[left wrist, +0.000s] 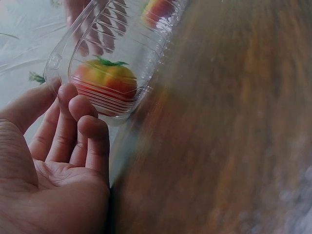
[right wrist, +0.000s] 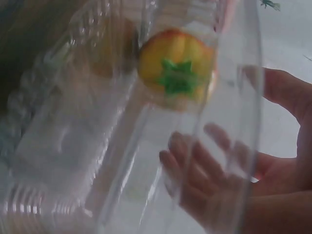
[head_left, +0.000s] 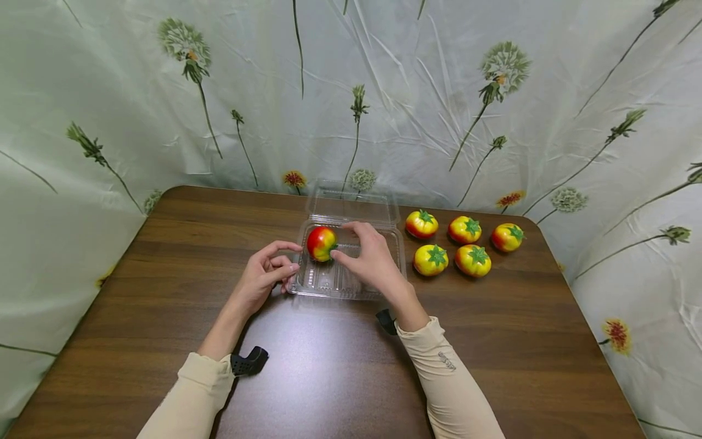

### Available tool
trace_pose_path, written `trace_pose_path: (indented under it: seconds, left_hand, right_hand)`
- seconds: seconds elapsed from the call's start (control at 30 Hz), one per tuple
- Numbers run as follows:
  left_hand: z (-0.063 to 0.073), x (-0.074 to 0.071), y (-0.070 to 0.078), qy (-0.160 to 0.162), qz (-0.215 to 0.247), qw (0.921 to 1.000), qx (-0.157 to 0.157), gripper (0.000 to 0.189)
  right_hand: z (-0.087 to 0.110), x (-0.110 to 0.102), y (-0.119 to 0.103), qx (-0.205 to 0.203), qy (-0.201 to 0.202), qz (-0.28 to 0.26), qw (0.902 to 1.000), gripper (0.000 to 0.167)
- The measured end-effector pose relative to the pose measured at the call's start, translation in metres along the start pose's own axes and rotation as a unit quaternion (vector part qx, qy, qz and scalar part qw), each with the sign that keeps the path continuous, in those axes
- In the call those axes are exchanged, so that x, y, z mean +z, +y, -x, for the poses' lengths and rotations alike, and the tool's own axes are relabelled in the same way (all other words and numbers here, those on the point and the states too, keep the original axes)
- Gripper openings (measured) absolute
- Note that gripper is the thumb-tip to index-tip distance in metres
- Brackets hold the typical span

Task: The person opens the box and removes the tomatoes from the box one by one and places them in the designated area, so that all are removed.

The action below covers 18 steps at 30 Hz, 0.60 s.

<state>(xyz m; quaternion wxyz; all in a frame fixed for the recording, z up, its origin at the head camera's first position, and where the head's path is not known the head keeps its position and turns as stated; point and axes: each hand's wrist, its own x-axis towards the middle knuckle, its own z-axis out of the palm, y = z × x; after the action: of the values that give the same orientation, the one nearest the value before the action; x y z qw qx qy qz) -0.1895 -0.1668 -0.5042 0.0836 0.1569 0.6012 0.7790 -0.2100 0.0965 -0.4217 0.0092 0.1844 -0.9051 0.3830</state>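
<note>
A clear plastic clamshell container [head_left: 351,295] lies on the table with its lid [head_left: 353,210] folded back. One red-and-yellow tomato [head_left: 322,244] with a green star-shaped top sits in its left part, and it also shows through the clear wall in the right wrist view. My left hand [head_left: 262,274] is at the container's left rim, its thumb and fingertips pinching the edge in the left wrist view. Over the container, my right hand [head_left: 373,255] has its thumb and fingers spread apart beside the tomato, with nothing gripped between them.
Right of the container, several more tomatoes [head_left: 430,260] stand in two loose rows on the brown wooden table [head_left: 307,378]. Behind the table's back edge hangs a pale curtain [head_left: 274,91] printed with flowers.
</note>
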Motion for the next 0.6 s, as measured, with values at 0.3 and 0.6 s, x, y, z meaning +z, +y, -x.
trace_pose_path:
  seconds: [0.3,0.6]
  left_hand:
    - [0.000,0.001,0.001,0.003,-0.004,1.0000,0.002,0.032]
    - [0.000,0.002,0.002,0.006,-0.001,1.0000,-0.004,0.033]
  right_hand:
    - [-0.009,0.019,-0.008,0.011,-0.019,-0.015,0.9997,0.058]
    - [-0.014,0.030,-0.013,0.032,-0.028,-0.012,0.9990,0.060]
